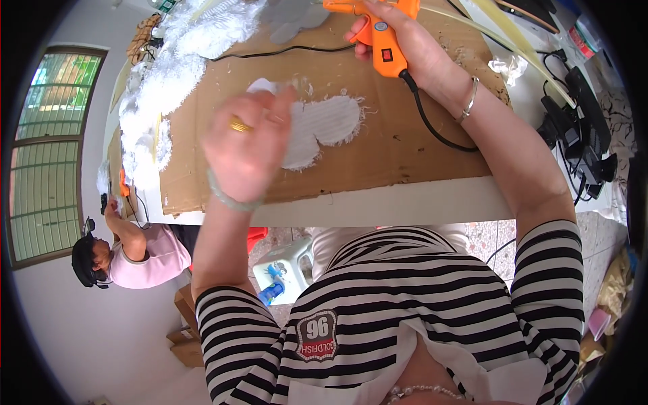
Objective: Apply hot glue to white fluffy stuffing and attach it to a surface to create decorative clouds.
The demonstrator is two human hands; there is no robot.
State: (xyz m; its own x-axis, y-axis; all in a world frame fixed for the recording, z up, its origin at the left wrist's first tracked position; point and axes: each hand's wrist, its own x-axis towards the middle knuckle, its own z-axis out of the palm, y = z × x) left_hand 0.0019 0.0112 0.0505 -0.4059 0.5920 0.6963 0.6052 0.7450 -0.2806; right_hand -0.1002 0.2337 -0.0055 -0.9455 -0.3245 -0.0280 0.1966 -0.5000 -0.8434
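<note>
While my right hand (405,40) grips the glue gun (379,30) clear of the work, my left hand (246,145), fingers curled, pinches the white fabric (324,125) flat against cardboard (378,155).

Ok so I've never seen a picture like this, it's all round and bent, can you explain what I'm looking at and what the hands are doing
This is one picture from a wide fisheye camera worn on a person's head, looking down at their own arms, so straight edges curve near the rim. There is no machine, only two bare hands. The right hand grips an orange glue gun with a black cord. The left hand, wearing a gold ring, is raised over a white fuzzy fabric piece and seems to pinch its edge. That piece lies on a brown cardboard sheet covering a white table. White fluffy material is heaped at the far left. Another person works at the lower left.
</note>
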